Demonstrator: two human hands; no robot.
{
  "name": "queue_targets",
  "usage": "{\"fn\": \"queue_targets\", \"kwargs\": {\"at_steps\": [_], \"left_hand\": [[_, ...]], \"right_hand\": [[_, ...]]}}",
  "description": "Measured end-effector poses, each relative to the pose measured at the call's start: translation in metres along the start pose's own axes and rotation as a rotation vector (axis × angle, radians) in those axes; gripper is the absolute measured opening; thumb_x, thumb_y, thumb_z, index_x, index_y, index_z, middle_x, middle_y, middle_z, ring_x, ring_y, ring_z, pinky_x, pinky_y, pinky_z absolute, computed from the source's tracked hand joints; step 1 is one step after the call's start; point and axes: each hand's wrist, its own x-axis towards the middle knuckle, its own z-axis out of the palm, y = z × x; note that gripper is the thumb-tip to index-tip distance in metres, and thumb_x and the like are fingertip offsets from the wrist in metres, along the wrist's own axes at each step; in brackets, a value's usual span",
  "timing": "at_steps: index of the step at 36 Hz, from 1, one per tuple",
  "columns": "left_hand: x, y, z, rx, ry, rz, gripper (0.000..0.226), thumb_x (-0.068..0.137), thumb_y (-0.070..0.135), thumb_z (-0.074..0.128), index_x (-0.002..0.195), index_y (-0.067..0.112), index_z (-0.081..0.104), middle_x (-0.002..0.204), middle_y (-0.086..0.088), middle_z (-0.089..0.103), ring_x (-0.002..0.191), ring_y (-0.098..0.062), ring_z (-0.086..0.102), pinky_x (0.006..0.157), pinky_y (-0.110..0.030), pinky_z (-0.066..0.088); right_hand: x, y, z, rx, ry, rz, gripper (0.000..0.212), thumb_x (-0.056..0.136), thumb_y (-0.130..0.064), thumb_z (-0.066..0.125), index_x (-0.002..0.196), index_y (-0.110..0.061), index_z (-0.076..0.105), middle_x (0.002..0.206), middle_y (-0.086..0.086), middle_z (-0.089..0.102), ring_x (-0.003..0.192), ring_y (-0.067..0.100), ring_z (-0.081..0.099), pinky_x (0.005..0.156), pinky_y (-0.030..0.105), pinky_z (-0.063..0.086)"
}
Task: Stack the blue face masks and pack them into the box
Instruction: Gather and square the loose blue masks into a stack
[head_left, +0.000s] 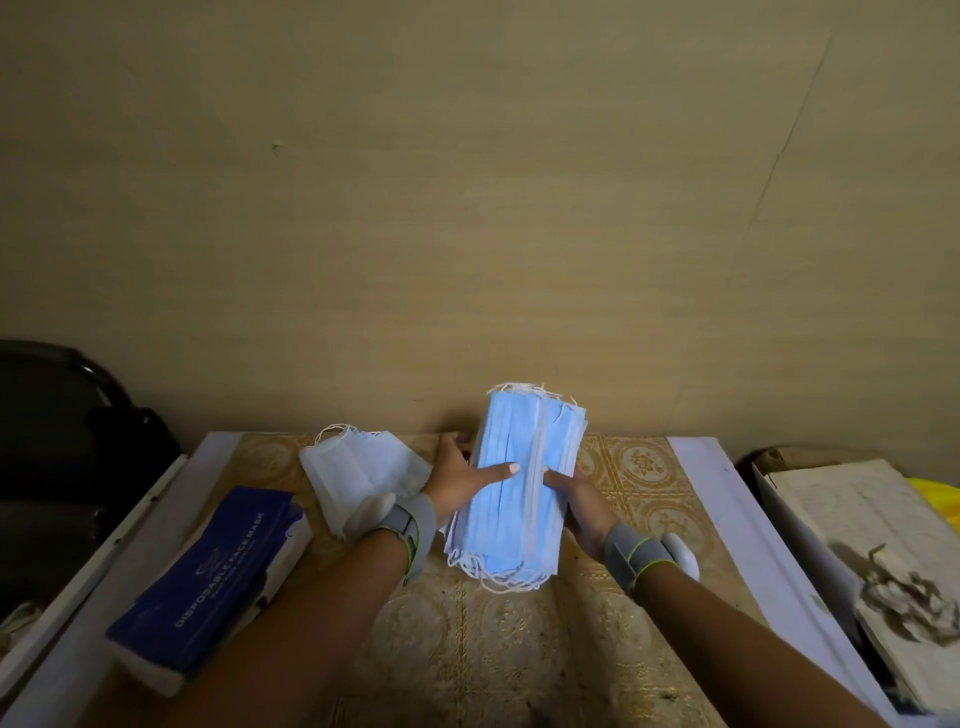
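- While both hands clamp the stack of blue face masks (519, 483) from opposite sides, the stack is held tilted above the desk (519, 649), near its middle and toward the wall; whether its lower end touches the surface cannot be told.
- Left hand (462, 480): thumb laid flat across the top mask, remaining fingers hidden behind the stack's left edge. This grip appears to press the layers together so none slides out.
- Right hand (576, 501): fingers curled round the right edge, countering the left. The two-sided squeeze likely serves to square the mask edges.
- White ear loops (493, 577) hang loose from the near end of the stack; expect these to snag at the box opening.
- Dark blue box (208, 587), marked "DISPOSABLE FACE MASK", lies on its side at the desk's left, well apart from the stack. Whether its end flap stands open cannot be determined.
- A pile of white masks (358, 467) rests between the box and the left hand, apparently kept separate by colour.
- Judged step: alignment nearly complete; transfer into the box not yet done.
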Motion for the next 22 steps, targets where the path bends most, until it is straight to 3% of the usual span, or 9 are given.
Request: {"fn": "queue_targets", "kwargs": {"at_steps": [3, 6, 12, 15, 22], "left_hand": [[-0.0049, -0.0034, 0.0007, -0.068, -0.049, -0.015, 0.09, 0.071, 0.024, 0.079, 0.138, 0.01, 0.021, 0.135, -0.011, 0.05, 0.119, -0.028, 0.055, 0.098, -0.046, 0.049], [-0.0056, -0.0071, 0.0044, -0.076, -0.049, -0.014, 0.098, 0.07, 0.027, 0.081, 0.141, 0.012, 0.015, 0.136, -0.007, 0.049, 0.121, -0.027, 0.054, 0.101, -0.045, 0.047], [-0.0054, -0.0089, 0.0014, -0.036, -0.032, -0.001, 0.091, 0.067, 0.026, 0.083, 0.136, 0.01, 0.027, 0.133, -0.007, 0.053, 0.118, -0.026, 0.056, 0.098, -0.043, 0.049], [-0.0059, -0.0102, 0.001, 0.028, -0.03, 0.034, 0.094, 0.064, 0.03, 0.084, 0.135, 0.012, 0.026, 0.134, -0.005, 0.051, 0.121, -0.024, 0.054, 0.101, -0.044, 0.047], [-0.01, -0.0092, 0.0017, 0.021, -0.062, 0.129, 0.098, 0.065, 0.021, 0.084, 0.135, 0.017, 0.015, 0.134, -0.001, 0.045, 0.125, -0.021, 0.05, 0.104, -0.045, 0.045]], "right_hand": [[-0.0009, -0.0022, 0.0038, -0.05, -0.016, -0.006, 0.034, 0.093, -0.012, 0.049, 0.127, -0.009, 0.052, 0.117, 0.011, 0.063, 0.085, 0.018, 0.065, 0.071, 0.027, 0.056], [-0.0017, -0.0027, 0.0079, -0.073, -0.047, -0.004, 0.037, 0.093, -0.018, 0.049, 0.129, -0.008, 0.052, 0.108, 0.004, 0.066, 0.087, 0.018, 0.066, 0.069, 0.027, 0.057], [-0.0045, -0.0042, 0.0097, -0.093, -0.108, -0.005, 0.043, 0.094, -0.05, 0.034, 0.123, -0.023, 0.049, 0.114, 0.001, 0.064, 0.097, 0.018, 0.064, 0.071, 0.026, 0.054], [-0.0021, -0.0013, 0.0089, -0.138, -0.079, -0.027, 0.044, 0.089, -0.039, 0.053, 0.125, -0.014, 0.054, 0.124, 0.009, 0.063, 0.104, 0.026, 0.064, 0.085, 0.036, 0.054], [0.0, 0.0017, 0.005, -0.171, -0.052, -0.112, 0.038, 0.091, -0.026, 0.056, 0.125, -0.012, 0.055, 0.118, 0.006, 0.064, 0.092, 0.015, 0.066, 0.07, 0.021, 0.055]]}}
